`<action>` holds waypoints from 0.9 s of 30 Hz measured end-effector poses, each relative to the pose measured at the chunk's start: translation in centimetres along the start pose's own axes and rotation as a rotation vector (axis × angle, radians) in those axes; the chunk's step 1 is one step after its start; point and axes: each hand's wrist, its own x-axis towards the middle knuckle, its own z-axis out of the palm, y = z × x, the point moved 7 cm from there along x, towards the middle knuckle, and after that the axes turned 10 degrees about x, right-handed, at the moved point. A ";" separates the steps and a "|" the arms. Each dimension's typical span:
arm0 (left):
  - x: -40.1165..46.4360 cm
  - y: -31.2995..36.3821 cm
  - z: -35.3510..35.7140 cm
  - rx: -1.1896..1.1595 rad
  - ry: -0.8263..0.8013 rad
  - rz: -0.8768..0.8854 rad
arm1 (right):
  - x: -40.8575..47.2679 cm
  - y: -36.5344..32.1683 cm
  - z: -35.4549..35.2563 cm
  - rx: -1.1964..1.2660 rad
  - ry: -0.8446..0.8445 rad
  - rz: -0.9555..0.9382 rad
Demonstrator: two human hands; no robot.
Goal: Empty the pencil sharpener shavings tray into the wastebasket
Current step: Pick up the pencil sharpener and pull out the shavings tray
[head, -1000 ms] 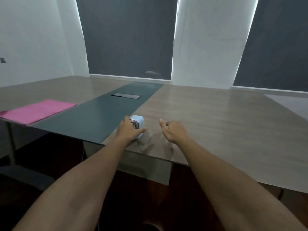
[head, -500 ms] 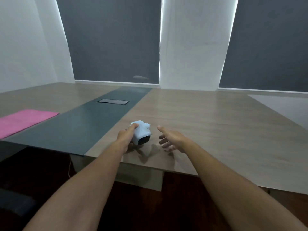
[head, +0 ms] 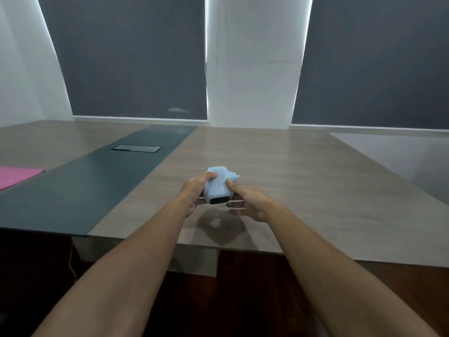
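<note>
Between hands, sharpener [head: 218, 188] seemingly lengthwise away.

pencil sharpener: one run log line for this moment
pencil sharpener lifted above table | left hand gripping | right hand gripping | tray in | wastebasket unseen

head cam | worn, wide-angle | faces forward-down across table [head: 303, 181] toward blinds [head: 136, 57] | hands near

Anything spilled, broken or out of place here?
Nothing stands out. The pale blue plastic pencil sharpener is held above the wooden table between the left hand and right hand, with no visible spill or damage. No wastebasket is in view.
</note>
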 end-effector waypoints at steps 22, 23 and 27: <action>-0.5 0.1 2.6 0.475 0.289 0.281 | -2.7 -0.4 -11.0 0.370 0.226 -0.166; -0.6 0.0 2.9 0.498 0.282 0.291 | -2.9 -0.4 -11.2 0.369 0.227 -0.174; -1.0 -0.2 3.0 0.543 0.299 0.286 | -3.9 -0.7 -11.9 0.360 0.234 -0.194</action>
